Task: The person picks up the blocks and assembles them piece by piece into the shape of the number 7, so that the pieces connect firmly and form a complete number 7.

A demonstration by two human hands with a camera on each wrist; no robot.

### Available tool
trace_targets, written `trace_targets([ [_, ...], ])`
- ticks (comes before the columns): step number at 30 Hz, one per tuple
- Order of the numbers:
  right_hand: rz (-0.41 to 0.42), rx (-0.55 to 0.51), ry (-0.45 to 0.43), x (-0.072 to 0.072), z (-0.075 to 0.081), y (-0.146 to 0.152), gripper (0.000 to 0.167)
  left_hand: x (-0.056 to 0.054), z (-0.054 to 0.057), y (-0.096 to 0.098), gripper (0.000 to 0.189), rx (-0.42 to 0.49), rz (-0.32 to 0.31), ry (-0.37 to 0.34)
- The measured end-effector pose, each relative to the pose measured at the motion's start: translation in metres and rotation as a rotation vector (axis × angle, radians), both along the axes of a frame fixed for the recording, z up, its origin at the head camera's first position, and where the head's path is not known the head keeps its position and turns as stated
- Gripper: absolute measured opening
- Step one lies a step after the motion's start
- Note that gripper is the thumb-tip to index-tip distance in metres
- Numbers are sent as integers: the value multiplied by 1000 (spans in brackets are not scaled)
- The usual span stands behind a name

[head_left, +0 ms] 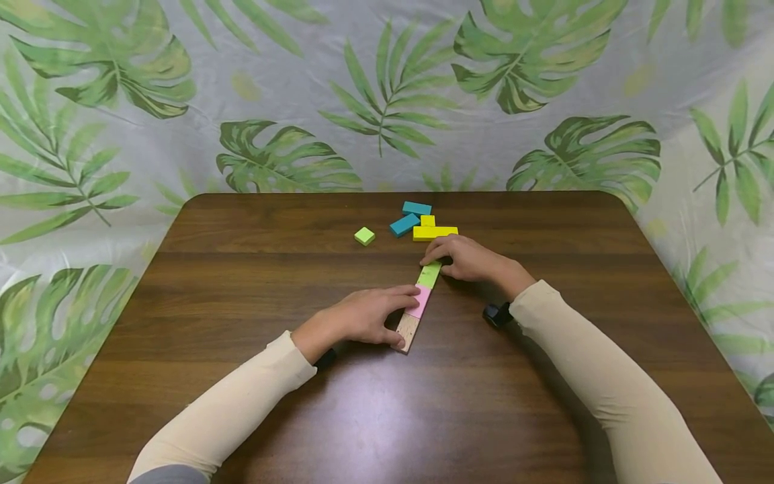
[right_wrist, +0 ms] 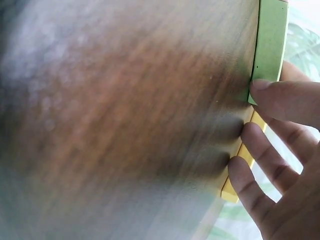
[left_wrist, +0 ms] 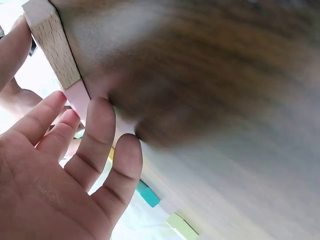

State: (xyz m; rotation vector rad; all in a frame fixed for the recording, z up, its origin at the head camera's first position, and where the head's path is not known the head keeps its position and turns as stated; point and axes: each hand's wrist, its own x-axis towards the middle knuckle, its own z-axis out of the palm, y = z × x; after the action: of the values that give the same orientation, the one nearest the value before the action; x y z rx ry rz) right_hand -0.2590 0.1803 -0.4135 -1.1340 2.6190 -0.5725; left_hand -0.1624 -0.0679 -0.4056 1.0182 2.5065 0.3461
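Three blocks lie end to end in a slanting row: a plain wooden block [head_left: 408, 327] nearest, a pink block [head_left: 418, 304] in the middle and a light green block [head_left: 428, 275] at the far end. My left hand [head_left: 365, 316] has its thumb at the wooden block's near end, while its outstretched fingers touch the pink block. At the far end, my right hand [head_left: 465, 259] pinches the green block [right_wrist: 271, 45] between thumb and fingers. Behind that hand lies a long yellow block [head_left: 432, 233], partly covered by its fingers in the right wrist view.
Near the back edge of the brown table [head_left: 254, 282] lie two blue blocks [head_left: 405, 224] and a small yellow block [head_left: 427, 220]. A small light green block [head_left: 365, 236] sits apart to their left. A leaf-patterned cloth [head_left: 387, 87] hangs behind the table.
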Motion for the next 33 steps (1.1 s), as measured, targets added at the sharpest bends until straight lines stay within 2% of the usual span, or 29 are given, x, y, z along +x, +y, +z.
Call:
trace_targets([
  [15,-4,-5,-2,-1,-4,2,39,0,0,0,68,10,9,-3],
  [33,-19,-6,-26,-1,-1,0,37,1,-1,0,68,17,13,4],
])
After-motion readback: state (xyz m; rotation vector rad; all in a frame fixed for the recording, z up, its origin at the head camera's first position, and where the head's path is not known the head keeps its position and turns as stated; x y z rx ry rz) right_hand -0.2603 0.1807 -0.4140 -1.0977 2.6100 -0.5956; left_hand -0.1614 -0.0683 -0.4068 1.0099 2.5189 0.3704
